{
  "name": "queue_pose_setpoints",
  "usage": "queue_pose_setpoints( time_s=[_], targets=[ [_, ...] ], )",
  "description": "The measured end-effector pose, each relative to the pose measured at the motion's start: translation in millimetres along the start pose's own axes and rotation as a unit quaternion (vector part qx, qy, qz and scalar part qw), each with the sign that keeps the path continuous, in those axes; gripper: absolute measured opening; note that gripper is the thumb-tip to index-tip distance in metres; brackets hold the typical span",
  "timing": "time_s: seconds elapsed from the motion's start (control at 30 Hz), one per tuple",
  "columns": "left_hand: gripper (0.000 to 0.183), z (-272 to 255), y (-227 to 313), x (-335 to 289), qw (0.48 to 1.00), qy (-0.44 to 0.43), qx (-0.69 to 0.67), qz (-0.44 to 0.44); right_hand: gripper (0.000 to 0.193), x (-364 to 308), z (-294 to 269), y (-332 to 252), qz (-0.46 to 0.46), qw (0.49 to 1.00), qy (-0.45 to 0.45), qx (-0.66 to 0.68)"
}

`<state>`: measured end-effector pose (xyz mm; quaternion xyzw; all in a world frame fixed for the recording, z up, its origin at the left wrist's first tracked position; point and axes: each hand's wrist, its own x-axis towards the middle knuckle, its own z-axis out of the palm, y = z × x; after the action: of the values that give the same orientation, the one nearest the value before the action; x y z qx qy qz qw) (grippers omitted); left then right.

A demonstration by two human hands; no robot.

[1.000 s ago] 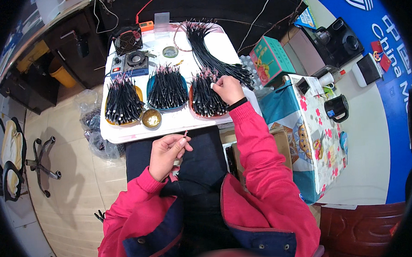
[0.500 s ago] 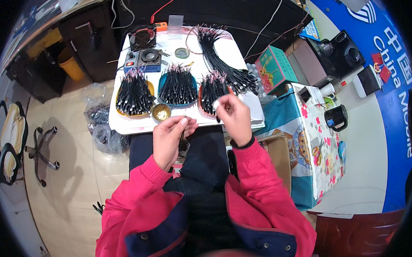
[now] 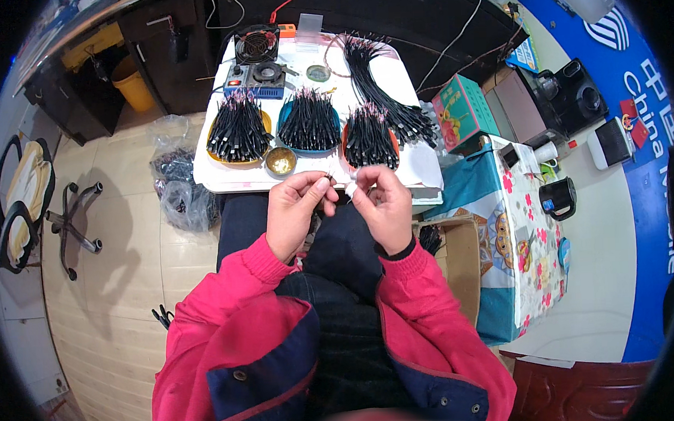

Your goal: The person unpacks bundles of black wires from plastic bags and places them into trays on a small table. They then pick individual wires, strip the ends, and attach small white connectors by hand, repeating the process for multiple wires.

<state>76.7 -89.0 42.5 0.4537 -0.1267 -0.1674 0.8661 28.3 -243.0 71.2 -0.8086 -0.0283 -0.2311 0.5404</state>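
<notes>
Two forearms in pink sleeves rise from six o'clock toward the centre. The left hand [image 3: 296,210], at about eleven o'clock of centre, and the right hand [image 3: 382,205], at about one o'clock, meet fingertip to fingertip, thumbs and forefingers pinched, wrists bent inward.

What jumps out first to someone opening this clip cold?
Three fanned bundles of black cables on a small white table at top centre. Just below, the left hand and right hand, in bright pink sleeves, pinch a small white piece between them.
</notes>
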Motion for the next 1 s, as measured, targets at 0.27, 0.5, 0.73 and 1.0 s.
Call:
queue_pose_setpoints(
  time_s=[0.27, 0.5, 0.73, 1.0],
  targets=[
    [0.016, -1.5, -3.1, -2.1, 0.997, -0.046, -0.015, -0.052, 0.018, 11.4, -4.3, -9.7, -0.131, 0.989, -0.018, -0.06],
    [0.016, 4.6, -5.3, -5.7, 0.986, -0.013, 0.152, 0.072, 0.011, 0.1, 8.4, -5.7, -0.004, 0.998, 0.019, 0.064],
    [0.016, -0.9, -4.9, -7.3, 0.999, -0.044, -0.02, -0.022, 0.01, -7.6, 12.3, 16.6, 0.278, 0.805, -0.057, 0.522],
    [0.015, -7.4, -2.9, -6.6, 0.99, -0.079, -0.06, -0.096, 0.016, -8.1, 10.7, 18.5, 0.253, 0.847, -0.068, 0.463]
  ],
)
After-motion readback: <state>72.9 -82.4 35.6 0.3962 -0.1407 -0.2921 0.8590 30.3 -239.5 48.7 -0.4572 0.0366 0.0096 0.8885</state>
